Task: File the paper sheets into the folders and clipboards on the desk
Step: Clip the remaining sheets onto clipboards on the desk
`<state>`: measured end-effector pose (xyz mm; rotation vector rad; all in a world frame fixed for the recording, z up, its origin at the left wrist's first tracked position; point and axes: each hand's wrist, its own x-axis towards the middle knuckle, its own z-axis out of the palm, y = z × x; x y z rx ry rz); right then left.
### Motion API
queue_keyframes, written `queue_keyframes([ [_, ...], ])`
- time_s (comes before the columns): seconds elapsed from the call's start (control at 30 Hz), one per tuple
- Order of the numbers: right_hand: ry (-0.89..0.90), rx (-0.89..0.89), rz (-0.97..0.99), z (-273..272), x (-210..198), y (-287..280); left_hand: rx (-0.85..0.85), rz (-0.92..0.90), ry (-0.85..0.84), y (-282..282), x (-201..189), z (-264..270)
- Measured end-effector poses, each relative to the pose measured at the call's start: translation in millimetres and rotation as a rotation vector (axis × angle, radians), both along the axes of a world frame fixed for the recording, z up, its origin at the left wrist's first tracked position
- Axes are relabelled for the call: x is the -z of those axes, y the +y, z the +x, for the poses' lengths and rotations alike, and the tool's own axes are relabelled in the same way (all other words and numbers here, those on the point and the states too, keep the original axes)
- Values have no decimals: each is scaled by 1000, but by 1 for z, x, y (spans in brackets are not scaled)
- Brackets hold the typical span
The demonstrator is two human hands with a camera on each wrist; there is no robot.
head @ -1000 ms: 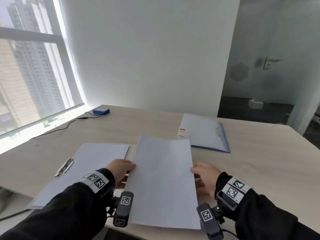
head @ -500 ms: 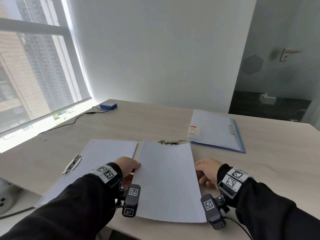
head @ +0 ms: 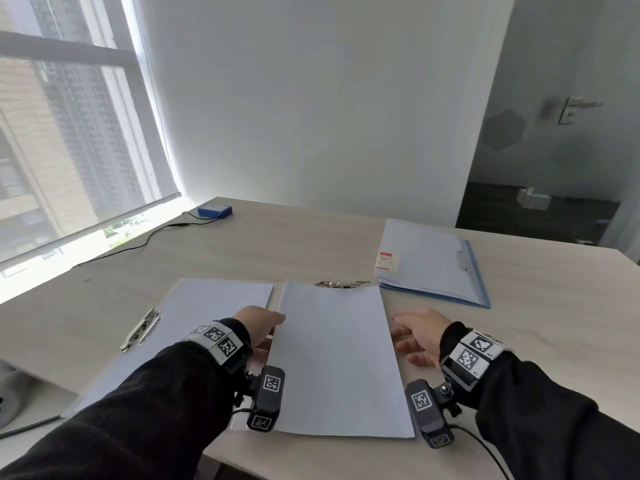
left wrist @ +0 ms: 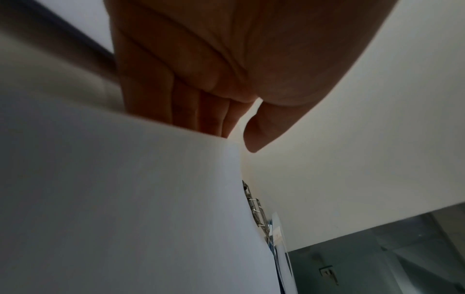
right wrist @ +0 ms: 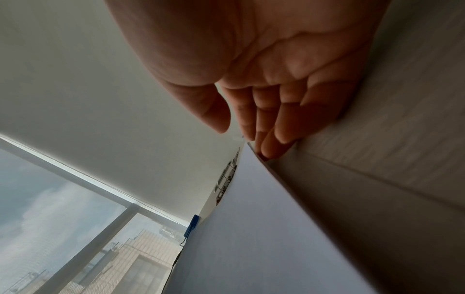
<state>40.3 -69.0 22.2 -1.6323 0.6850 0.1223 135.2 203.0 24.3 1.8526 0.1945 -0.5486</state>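
Note:
A white paper sheet [head: 336,358] lies flat on the desk in front of me, its top edge just below a metal clip [head: 341,283]. My left hand [head: 259,323] is at the sheet's left edge. Its fingers [left wrist: 186,99] run straight and their tips are hidden behind the sheet [left wrist: 125,199], with the thumb just off the paper. My right hand [head: 419,334] rests on the desk beside the right edge, fingers spread; its fingertips [right wrist: 271,147] touch the sheet [right wrist: 251,238]. A clipboard [head: 194,323] with paper lies to the left, and a blue folder [head: 429,261] at the far right.
The left clipboard's clip [head: 140,329] points toward the window side. A small blue box [head: 214,211] with a black cable [head: 138,245] sits at the desk's far left corner. The desk's front edge [head: 311,459] runs just below the sheet.
The sheet was held up tilted by both hands; it now lies flat under the clip. My right hand has let go and moved a little right with fingers spread.

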Motion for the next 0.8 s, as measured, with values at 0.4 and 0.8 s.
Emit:
queue_keyframes([
  [0.4,-63,45,55,5,1,0,9,21,-141,2,9,10],
  [0.8,-115,118,24,25,-12,-2,-37,-99,-130,10,23,20],
])
